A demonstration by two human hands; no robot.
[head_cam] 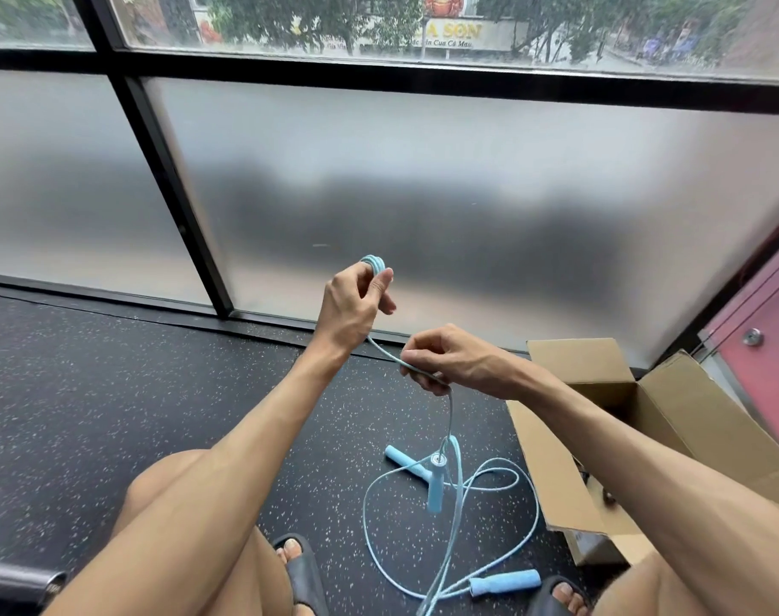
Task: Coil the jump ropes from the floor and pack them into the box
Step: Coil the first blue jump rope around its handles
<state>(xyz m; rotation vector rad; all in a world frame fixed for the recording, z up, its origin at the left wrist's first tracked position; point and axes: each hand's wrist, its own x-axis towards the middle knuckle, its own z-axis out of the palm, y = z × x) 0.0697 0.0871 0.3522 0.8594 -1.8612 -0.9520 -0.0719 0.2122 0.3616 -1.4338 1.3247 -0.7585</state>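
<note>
Beyond the knees (165, 480), jump rope (459, 477) sprawls on the floor (156, 393) beside the box (672, 393); left hand (352, 304) grips its coil (373, 262), right hand (441, 362) pinches the strand (387, 355), and crossed loops (490, 475) may snag, yanking the coil loose.

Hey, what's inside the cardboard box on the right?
Inside the cardboard box only a sliver shows: shadow and a small dark shape I cannot identify. The right forearm covers the rest, so whether any coiled ropes lie there cannot be told.
</note>
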